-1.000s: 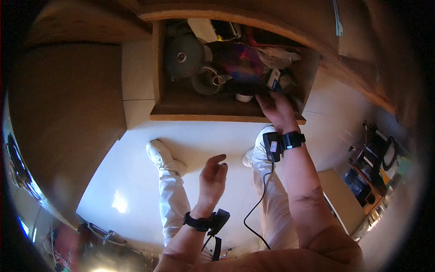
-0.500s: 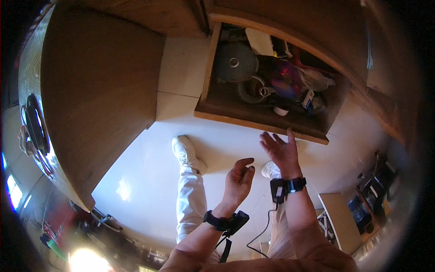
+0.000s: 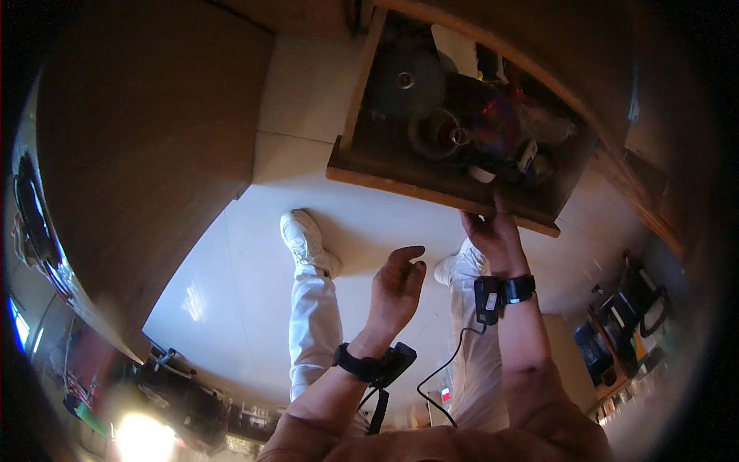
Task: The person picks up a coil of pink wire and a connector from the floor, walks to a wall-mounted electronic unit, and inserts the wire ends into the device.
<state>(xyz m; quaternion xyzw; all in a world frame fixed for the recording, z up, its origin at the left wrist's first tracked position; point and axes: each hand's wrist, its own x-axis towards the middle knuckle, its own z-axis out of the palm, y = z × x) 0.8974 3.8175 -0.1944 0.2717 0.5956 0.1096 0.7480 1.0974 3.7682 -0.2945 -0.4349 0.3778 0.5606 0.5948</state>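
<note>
An open wooden drawer [image 3: 408,187] sticks out of brown furniture at the upper right. My right hand [image 3: 499,240] has hold of its front edge, with a finger over the top and the others bent against the outer face. In the drawer lie a dark grey disc [image 3: 391,96] with a metal centre, a pale card-like piece [image 3: 454,51], a small white object [image 3: 482,175] and a jumble in shadow. My left hand [image 3: 394,296] hovers over the floor, empty, its fingers loosely bent and the thumb apart from the forefinger.
A brown wooden panel [image 3: 154,108] rises on the left, with dark items on the bright top beside it. White shoes [image 3: 304,239] stand on the pale floor [image 3: 223,269] below the drawer. Dark clutter [image 3: 627,308] sits at the right.
My right hand has moved forward from just short of the drawer front onto its edge and closed there. The left hand has shifted slightly up and left, still empty.
</note>
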